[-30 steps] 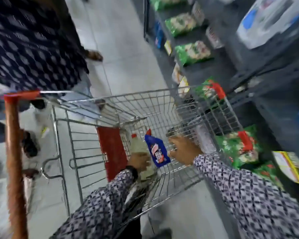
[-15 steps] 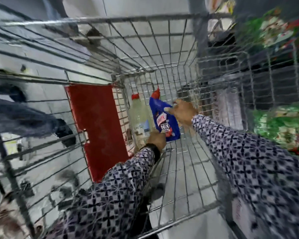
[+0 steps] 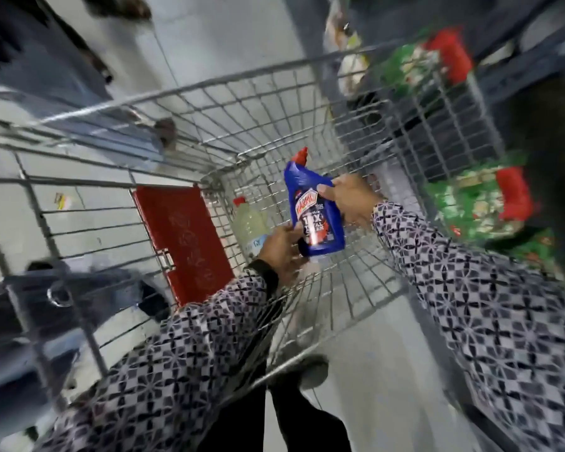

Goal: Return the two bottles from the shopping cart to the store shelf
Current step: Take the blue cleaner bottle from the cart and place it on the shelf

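A blue bottle [image 3: 320, 220] with a red cap and a red-and-white label is lifted above the wire floor of the shopping cart [image 3: 209, 89]. My right hand [image 3: 349, 200] grips its upper right side. My left hand [image 3: 281, 252] holds its lower left corner, with the fingers under the base. Behind my left hand a pale, clear bottle [image 3: 250, 223] with a red cap stands upright in the cart's near-left corner, its lower part hidden by the hand. The store shelf [image 3: 519, 70] runs along the right of the cart.
A red plastic seat flap [image 3: 183, 243] lies against the cart's left wall. Green and red packages [image 3: 470, 203] fill the low shelves close to the cart's right side. Another person in dark clothing [image 3: 30, 53] stands blurred at the upper left. Pale floor tiles [image 3: 216, 37] stretch ahead.
The blue bottle has risen off the cart floor in my right hand. My left hand has left the pale bottle and now holds the blue bottle's base. The view has pulled back and tilted.
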The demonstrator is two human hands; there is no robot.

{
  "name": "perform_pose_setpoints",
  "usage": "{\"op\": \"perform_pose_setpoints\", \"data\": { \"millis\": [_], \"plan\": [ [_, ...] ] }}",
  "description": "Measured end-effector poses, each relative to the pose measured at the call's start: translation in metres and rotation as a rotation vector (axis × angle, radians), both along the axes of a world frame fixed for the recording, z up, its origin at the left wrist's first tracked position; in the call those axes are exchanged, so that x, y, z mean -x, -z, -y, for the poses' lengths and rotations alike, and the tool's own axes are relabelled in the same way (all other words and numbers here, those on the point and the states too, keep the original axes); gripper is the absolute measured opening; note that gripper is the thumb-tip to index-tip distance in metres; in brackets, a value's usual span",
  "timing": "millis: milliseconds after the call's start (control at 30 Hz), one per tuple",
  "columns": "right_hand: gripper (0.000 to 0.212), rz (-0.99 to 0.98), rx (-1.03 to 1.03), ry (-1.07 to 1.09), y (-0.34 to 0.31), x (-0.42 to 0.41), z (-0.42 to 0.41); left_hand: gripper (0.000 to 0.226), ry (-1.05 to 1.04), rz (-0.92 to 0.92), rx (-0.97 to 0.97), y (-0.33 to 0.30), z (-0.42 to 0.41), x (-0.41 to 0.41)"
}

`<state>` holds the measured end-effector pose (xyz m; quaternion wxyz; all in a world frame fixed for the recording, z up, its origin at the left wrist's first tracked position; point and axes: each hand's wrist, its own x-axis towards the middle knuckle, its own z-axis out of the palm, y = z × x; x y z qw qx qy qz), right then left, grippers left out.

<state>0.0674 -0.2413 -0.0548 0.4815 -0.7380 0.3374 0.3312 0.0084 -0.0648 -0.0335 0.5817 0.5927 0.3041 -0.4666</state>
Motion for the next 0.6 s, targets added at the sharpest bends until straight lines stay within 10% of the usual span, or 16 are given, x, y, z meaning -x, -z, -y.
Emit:
{"op": "perform_pose_setpoints", "data": {
  "millis": [133, 600],
  "plan": [
    [0.012, 0.239, -0.112, 0.211, -0.114, 0.03, 0.015, 0.01, -0.023, 0.097, 0.179, -0.084, 0.014, -0.011],
    [0.015, 1.082, 0.283, 0.688, -0.497, 0.349, 0.103, 0.009, 0.472, 0.785, 0.697, -0.43, 0.148, 0.164]
  ]
}}
